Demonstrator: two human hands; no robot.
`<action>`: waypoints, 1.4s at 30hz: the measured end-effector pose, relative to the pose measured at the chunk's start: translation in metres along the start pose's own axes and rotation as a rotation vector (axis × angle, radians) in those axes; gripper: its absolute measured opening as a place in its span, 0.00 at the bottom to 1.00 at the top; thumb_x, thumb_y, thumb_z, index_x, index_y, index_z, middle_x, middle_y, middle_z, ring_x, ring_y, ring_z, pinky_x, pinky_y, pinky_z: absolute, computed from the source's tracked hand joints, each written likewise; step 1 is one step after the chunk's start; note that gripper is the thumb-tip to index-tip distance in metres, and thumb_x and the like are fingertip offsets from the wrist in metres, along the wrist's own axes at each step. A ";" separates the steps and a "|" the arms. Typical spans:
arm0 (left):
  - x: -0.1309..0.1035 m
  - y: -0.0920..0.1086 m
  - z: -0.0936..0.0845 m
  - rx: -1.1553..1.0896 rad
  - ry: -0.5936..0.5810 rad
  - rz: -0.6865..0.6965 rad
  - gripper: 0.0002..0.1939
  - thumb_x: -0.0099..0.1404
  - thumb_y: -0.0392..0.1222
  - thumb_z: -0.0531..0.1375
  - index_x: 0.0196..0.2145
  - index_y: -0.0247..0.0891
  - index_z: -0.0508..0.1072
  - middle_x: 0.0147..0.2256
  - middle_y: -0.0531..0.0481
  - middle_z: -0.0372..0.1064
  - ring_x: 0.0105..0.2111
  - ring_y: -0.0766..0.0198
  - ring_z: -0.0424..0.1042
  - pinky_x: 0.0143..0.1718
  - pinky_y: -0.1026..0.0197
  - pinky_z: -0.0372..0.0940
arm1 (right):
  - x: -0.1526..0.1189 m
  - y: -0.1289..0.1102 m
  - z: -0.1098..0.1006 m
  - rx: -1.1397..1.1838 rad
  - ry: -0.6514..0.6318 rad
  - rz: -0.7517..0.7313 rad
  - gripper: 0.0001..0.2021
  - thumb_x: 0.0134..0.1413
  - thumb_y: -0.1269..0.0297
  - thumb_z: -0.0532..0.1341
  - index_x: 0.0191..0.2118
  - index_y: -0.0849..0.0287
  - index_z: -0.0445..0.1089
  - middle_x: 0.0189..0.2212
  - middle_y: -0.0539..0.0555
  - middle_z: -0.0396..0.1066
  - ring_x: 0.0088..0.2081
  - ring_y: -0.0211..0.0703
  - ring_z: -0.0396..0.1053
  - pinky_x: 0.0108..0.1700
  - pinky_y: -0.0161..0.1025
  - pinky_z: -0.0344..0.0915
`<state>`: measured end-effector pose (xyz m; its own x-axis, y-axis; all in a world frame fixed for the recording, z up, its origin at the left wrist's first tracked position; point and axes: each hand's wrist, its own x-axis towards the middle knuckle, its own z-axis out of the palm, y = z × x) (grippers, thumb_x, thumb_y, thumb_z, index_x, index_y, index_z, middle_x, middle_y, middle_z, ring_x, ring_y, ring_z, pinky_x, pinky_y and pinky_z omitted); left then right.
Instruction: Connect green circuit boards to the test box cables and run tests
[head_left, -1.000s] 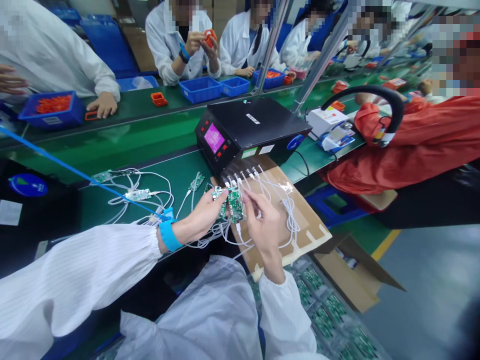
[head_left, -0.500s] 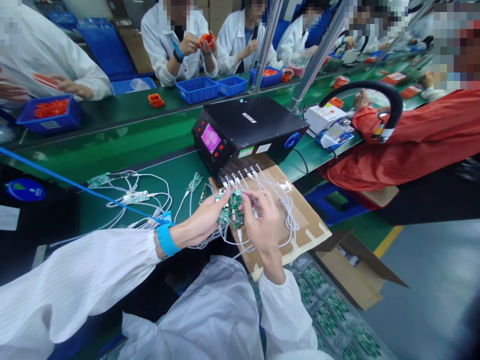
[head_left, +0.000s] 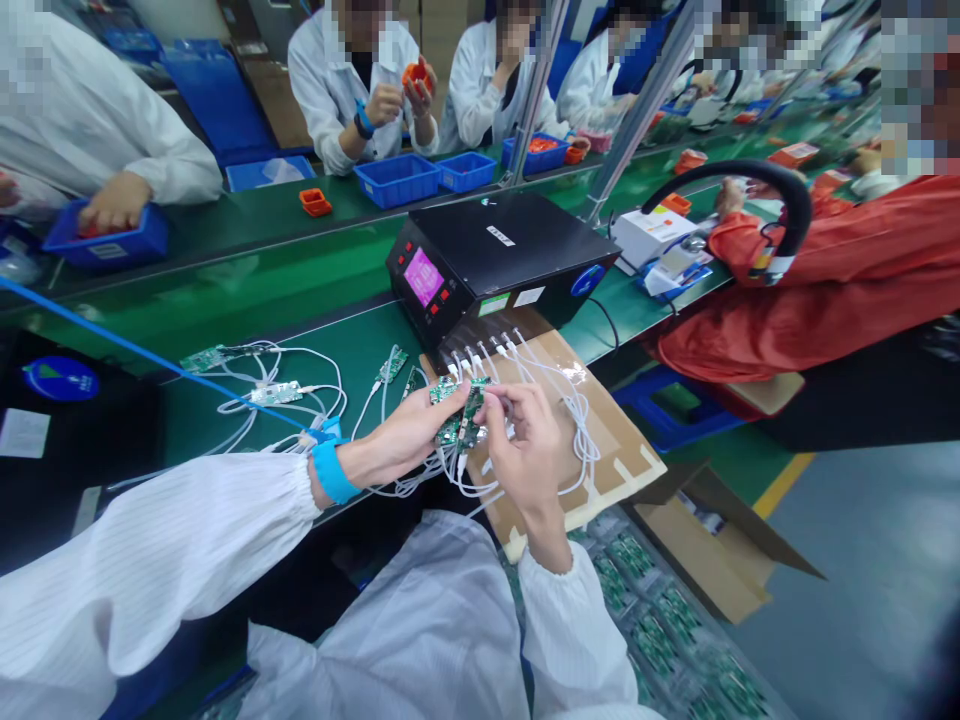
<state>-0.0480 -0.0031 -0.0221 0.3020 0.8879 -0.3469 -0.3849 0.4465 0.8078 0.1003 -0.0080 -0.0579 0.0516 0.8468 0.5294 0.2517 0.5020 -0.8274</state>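
Observation:
Two green circuit boards are between my hands, in front of the black device (head_left: 517, 235) with the pink screen. My left hand (head_left: 409, 430), with a blue strap at the wrist, grips the left circuit board (head_left: 448, 432), thumb on top. My right hand (head_left: 523, 430) pinches the upper right edge of the right circuit board (head_left: 472, 415), which stands tilted beside the other. A white cable (head_left: 462, 465) hangs from the right board's lower end. More white cables (head_left: 581, 430) run from the device's front over the brown cardboard (head_left: 615, 430).
Wired boards (head_left: 277, 393) lie on the green bench at left. Below right are bagged circuit boards (head_left: 656, 640) and an open carton (head_left: 712, 550). People in white sit across the line behind blue bins (head_left: 397, 182); a red sleeve (head_left: 840, 240) is at right.
The right board has turned more edge-on, and its cable end has shifted left. Across the line, a person's hand has gone into the left blue bin.

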 end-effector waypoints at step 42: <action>0.003 -0.002 -0.016 0.085 -0.041 -0.005 0.19 0.59 0.52 0.76 0.36 0.34 0.81 0.34 0.46 0.77 0.36 0.63 0.74 0.43 0.61 0.66 | -0.015 0.004 -0.002 0.339 0.002 0.294 0.08 0.64 0.58 0.67 0.43 0.57 0.76 0.37 0.53 0.78 0.38 0.43 0.79 0.45 0.43 0.79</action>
<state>-0.0601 0.0005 -0.0326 0.3399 0.8797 -0.3325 -0.3081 0.4382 0.8444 0.1023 -0.0193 -0.0686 0.0758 0.9620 0.2622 -0.1049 0.2692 -0.9574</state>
